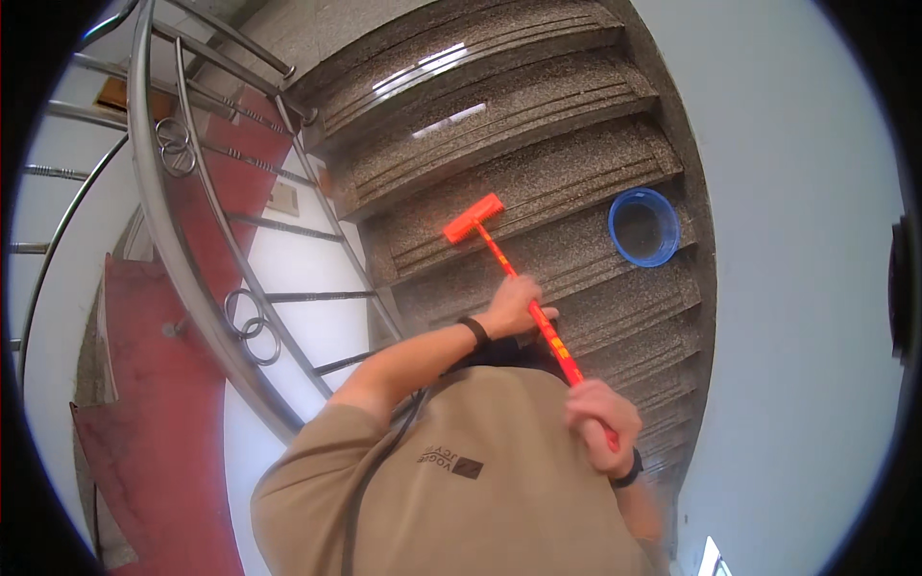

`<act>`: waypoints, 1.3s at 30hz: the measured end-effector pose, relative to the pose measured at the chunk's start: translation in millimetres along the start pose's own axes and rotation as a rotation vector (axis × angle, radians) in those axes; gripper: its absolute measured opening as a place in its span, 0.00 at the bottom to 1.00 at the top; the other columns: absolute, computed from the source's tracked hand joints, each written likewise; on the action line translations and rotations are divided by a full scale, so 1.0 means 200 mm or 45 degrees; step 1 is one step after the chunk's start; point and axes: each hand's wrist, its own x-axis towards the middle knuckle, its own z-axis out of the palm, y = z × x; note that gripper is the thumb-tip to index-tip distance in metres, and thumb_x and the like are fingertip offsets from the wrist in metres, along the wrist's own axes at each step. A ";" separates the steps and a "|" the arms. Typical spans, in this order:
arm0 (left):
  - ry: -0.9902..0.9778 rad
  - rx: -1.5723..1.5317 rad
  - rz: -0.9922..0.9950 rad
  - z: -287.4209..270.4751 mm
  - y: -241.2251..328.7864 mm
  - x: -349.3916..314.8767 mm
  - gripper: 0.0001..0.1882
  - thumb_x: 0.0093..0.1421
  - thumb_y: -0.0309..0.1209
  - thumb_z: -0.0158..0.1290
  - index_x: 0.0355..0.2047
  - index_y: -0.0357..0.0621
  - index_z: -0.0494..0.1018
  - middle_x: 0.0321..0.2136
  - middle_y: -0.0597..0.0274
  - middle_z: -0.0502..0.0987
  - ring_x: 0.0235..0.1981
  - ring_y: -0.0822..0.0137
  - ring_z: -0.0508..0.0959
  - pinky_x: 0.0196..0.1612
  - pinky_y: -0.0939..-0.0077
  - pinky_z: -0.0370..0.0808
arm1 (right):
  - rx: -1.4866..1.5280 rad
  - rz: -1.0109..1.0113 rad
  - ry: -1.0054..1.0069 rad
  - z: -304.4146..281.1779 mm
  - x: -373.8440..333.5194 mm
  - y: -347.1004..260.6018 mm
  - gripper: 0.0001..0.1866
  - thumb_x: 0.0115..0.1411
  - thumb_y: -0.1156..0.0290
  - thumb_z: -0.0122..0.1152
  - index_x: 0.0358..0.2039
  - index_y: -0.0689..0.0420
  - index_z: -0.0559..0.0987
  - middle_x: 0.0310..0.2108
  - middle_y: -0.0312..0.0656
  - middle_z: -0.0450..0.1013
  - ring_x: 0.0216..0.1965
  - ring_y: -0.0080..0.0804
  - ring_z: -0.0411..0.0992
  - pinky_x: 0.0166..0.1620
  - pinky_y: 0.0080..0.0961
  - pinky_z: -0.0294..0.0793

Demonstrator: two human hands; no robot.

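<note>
A long-handled red mop [549, 331] with yellow marks slants across the stairs in front of me. Its bright orange-red oblong head [473, 218] rests against a speckled stone step [576, 182]; whether its underside is sponge or bristle is hidden. My left hand [514, 305], with a dark band at the wrist, closes round the middle of the handle. Nearer my body, my right hand [604, 422] wraps the handle's end, and the tip shows below the fingers. A dark band circles that wrist too.
A round blue bucket [675, 233], with greyish contents, stands on a step at the right, by the pale wall [788, 240]. A curved metal railing [182, 278] with ring ornaments runs along the left. Red flooring [168, 432] lies beyond it. Wet shine marks the upper steps.
</note>
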 end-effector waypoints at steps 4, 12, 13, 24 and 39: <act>-0.089 -0.065 0.012 0.04 0.18 -0.01 0.24 0.55 0.46 0.66 0.17 0.45 0.67 0.26 0.57 0.72 0.36 0.51 0.74 0.44 0.56 0.69 | 0.247 0.026 0.187 -0.08 -0.11 -0.11 0.11 0.48 0.82 0.52 0.31 0.64 0.80 0.23 0.43 0.74 0.27 0.43 0.75 0.35 0.34 0.76; -0.085 0.011 0.160 0.05 -0.13 0.07 0.19 0.58 0.46 0.61 0.19 0.47 0.72 0.26 0.56 0.75 0.37 0.51 0.75 0.45 0.54 0.66 | 0.087 0.003 0.285 0.08 -0.06 0.06 0.07 0.52 0.83 0.48 0.25 0.64 0.76 0.19 0.43 0.69 0.24 0.37 0.70 0.31 0.31 0.72; -0.093 0.087 0.170 0.03 -0.21 0.10 0.19 0.57 0.45 0.60 0.19 0.47 0.72 0.26 0.55 0.75 0.36 0.51 0.75 0.44 0.53 0.67 | 0.080 0.052 0.259 0.12 -0.02 0.11 0.07 0.53 0.83 0.47 0.25 0.64 0.76 0.20 0.43 0.69 0.24 0.37 0.70 0.32 0.31 0.72; -0.507 0.098 0.454 -0.21 -0.58 0.31 0.14 0.52 0.42 0.58 0.17 0.47 0.75 0.21 0.51 0.76 0.31 0.46 0.79 0.41 0.51 0.75 | 0.071 0.188 0.337 0.35 0.18 0.09 0.07 0.53 0.82 0.47 0.23 0.65 0.75 0.20 0.43 0.68 0.26 0.36 0.69 0.35 0.29 0.70; -0.462 -0.187 0.589 -0.02 -0.26 0.15 0.16 0.52 0.39 0.61 0.15 0.45 0.71 0.19 0.54 0.75 0.30 0.48 0.78 0.37 0.53 0.74 | 0.005 0.185 0.769 0.47 -0.03 -0.18 0.06 0.51 0.82 0.46 0.20 0.64 0.72 0.15 0.41 0.65 0.18 0.30 0.61 0.30 0.36 0.67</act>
